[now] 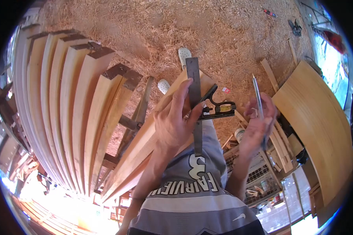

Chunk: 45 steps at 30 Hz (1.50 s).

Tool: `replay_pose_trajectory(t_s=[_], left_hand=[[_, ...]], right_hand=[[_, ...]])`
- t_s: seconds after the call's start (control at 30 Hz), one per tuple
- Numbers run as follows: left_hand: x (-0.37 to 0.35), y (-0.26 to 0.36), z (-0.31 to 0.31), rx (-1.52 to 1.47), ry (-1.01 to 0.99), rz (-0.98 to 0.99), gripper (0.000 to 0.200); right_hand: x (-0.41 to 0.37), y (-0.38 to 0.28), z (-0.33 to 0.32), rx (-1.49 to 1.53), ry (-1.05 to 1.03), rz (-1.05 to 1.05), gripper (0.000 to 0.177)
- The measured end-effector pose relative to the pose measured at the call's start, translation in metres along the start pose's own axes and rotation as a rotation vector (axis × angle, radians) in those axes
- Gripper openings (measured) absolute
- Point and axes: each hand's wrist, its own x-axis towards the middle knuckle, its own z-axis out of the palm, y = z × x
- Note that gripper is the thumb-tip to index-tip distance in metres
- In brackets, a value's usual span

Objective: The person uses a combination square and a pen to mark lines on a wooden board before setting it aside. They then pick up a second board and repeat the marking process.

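Note:
My left hand [169, 124] is closed around a combination square [193, 80], thumb and fingers on its dark steel blade. The square's black head, with a yellowish level vial, juts to the right. Behind the square and that hand runs a long wooden beam [135, 158], its near end by my feet. Off to the right, my right hand [259, 127] grips a slim, light-grey pencil [258, 94] with its pointed tip upward in the view. A gap separates the pencil from the square.
Several thick beams [80, 84] stand in a row at left, on wooden supports [130, 123]. A wide board [315, 125] lies at right. Wood shavings [145, 35] cover the ground around my white clogs [184, 55]. A wire rack [249, 172] sits below my right hand.

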Motion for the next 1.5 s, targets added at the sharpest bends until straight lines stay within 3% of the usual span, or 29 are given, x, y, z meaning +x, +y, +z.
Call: replay_pose_trajectory(t_s=[0.07, 0.2, 0.3, 0.37, 0.43, 0.63, 0.7, 0.87, 1.2, 1.5], left_hand=[[0.001, -0.004, 0.003, 0.015, 0.020, 0.060, 0.065], [0.002, -0.012, 0.007, 0.004, 0.075, 0.136, 0.066], [0.000, -0.013, 0.006, 0.011, 0.032, 0.074, 0.067], [-0.001, -0.014, 0.007, 0.004, 0.029, 0.076, 0.066], [-0.001, -0.014, 0.009, -0.004, 0.032, 0.070, 0.066], [-0.001, -0.012, 0.006, -0.016, 0.047, 0.092, 0.065], [0.000, -0.003, 0.003, -0.029, 0.002, 0.016, 0.065], [0.001, -0.003, 0.003, -0.029, 0.027, 0.048, 0.067], [0.002, -0.003, 0.003, -0.008, 0.036, 0.052, 0.067], [-0.001, -0.006, 0.008, -0.037, 0.060, 0.033, 0.068]], right_hand=[[0.000, -0.012, -0.007, 0.349, -0.202, 0.042, 0.039], [-0.004, -0.011, 0.001, 0.185, -0.296, -0.104, 0.023], [0.000, -0.023, 0.017, 0.307, -0.346, 0.042, 0.022], [0.004, -0.013, 0.027, 0.395, -0.356, 0.016, 0.020], [0.006, -0.007, 0.029, 0.168, -0.403, -0.070, 0.016], [0.009, 0.003, 0.039, 0.197, -0.379, -0.177, 0.012], [0.007, 0.001, 0.039, 0.210, -0.392, -0.153, 0.012], [0.008, -0.009, 0.045, 0.164, -0.378, -0.117, 0.009], [0.011, -0.003, 0.048, 0.094, -0.379, -0.235, 0.009], [0.006, -0.005, 0.049, -0.079, -0.379, -0.495, 0.010]])
